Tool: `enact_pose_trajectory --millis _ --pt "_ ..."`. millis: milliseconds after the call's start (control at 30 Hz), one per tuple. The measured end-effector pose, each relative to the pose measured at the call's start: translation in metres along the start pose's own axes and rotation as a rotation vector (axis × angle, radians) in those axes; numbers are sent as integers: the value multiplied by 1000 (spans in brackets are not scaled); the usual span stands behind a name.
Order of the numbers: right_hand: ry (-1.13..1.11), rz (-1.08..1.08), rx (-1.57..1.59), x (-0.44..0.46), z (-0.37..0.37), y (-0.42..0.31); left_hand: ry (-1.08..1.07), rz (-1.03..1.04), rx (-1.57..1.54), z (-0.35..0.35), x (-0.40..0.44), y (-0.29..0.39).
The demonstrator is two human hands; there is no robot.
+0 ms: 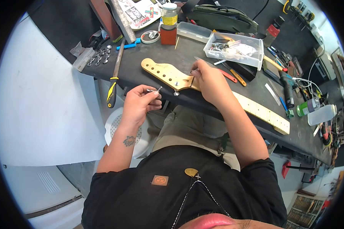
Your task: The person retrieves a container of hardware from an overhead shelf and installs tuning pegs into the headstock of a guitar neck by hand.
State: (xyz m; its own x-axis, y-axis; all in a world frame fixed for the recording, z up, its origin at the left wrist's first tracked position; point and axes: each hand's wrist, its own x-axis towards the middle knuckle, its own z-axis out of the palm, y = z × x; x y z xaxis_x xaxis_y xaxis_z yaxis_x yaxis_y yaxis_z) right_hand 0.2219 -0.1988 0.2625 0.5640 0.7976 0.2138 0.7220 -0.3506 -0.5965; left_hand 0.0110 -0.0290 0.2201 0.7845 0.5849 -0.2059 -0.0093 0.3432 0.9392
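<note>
A pale wooden guitar neck (262,112) lies slantwise on the dark bench, its headstock (160,72) to the left with a row of holes. One tuning machine (176,92) sits at the headstock's hole closest to the neck, its button jutting past the near edge. My left hand (138,102) is closed, pinching a small metal tuning machine (153,90) just in front of the headstock. Over the neck beside the headstock, my right hand (210,82) has its thumb and fingertips pinched together; a small item there is too hidden to name.
Loose tuning machines (100,54) lie at the bench's left end. A yellow-black screwdriver (111,91) overhangs the front edge. Behind the neck stand a clear plastic box (234,57) of parts, a jar (169,14) and an orange-handled tool (239,77). A cordless driver (287,89) lies right.
</note>
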Motion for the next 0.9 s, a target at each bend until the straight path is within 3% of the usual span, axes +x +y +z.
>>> enact_pose_trajectory --millis 200,300,400,533,733,900 --pt "-80 30 -188 -5 -2 -4 33 35 70 9 9 -8" --pt "-86 -71 -173 5 2 6 141 115 392 18 7 -3" --pt "-152 -28 -169 20 -6 7 145 181 382 25 6 1" --pt "-182 76 -6 33 -23 6 77 132 158 35 12 6" --pt "-260 216 149 30 -43 -15 -104 219 -187 38 31 -5" --pt "-105 18 2 30 -34 0 -151 228 -399 43 38 -14"
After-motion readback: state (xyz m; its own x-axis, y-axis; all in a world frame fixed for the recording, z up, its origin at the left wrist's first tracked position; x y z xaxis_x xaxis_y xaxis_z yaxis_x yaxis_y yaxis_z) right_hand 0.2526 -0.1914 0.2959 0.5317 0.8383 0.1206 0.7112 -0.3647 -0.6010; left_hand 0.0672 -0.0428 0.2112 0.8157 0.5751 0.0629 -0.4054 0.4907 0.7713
